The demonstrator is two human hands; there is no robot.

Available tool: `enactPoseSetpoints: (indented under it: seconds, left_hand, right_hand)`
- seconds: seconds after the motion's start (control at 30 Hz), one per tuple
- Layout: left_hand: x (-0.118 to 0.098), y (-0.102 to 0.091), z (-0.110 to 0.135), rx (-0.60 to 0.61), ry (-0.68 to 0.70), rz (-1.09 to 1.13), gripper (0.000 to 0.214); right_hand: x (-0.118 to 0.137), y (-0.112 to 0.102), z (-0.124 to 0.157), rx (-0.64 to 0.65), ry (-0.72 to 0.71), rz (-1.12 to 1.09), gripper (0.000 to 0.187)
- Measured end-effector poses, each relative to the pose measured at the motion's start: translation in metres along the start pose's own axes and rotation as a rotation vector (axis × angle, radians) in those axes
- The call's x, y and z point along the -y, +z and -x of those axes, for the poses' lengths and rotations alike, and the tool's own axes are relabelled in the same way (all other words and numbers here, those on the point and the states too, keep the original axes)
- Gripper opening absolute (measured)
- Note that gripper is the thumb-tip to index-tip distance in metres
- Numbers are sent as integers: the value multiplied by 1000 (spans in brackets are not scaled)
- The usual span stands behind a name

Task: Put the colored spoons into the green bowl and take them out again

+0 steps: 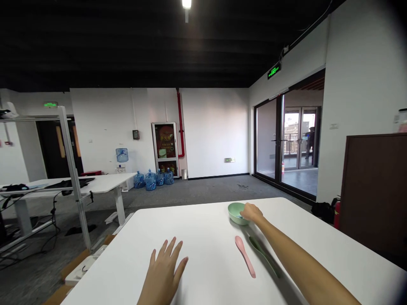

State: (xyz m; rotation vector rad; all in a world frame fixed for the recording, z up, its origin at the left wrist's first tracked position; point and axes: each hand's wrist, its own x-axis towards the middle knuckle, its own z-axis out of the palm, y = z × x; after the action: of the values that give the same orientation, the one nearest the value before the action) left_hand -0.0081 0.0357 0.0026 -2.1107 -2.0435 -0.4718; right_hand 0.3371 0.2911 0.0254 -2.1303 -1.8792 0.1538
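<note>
My left hand (165,271) rests palm down on the white table (203,254), its fingers spread and nothing in them. Farther up the table, my right hand (251,213) is curled over the rim of a pale green bowl (235,212), and its fingertips are hidden behind the rim. A pink plastic spoon (244,255) lies on the table below the bowl. Beside it lies a darker green spoon (263,255), close under my right forearm and in shadow.
A second white desk (95,183) with black items on it stands left, beside an upright metal frame (74,178). Blue water jugs (150,180) line the far wall. On the right are a dark brown cabinet (373,192) and a red fire extinguisher (337,214).
</note>
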Motion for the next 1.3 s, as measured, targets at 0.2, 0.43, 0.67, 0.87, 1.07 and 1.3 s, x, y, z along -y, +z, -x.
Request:
enactPoseSetpoints:
  seconds: [0.2, 0.43, 0.67, 0.87, 1.07, 1.3]
  left_hand:
    - [3, -1, -1, 13, -18, -22, 54]
    - [3, -1, 0, 17, -20, -30, 54]
    - [1, -1, 3, 28, -14, -33, 55]
    - [1, -3, 4, 27, -14, -45, 55]
    - [0, -4, 6, 16, -1, -44, 56]
    - [2, -2, 5, 1, 8, -44, 54]
  right_hand:
    - [-1, 9, -4, 61, 31, -2, 40]
    - [3, -2, 7, 22, 39, -8, 37]
    - [2, -28, 49, -46, -56, -11, 29]
    - [4, -20, 111, -10, -154, -72, 21]
    - [9, -1, 154, 45, -161, -155, 22]
    - [21, 9, 176, 50, -155, -144, 20]
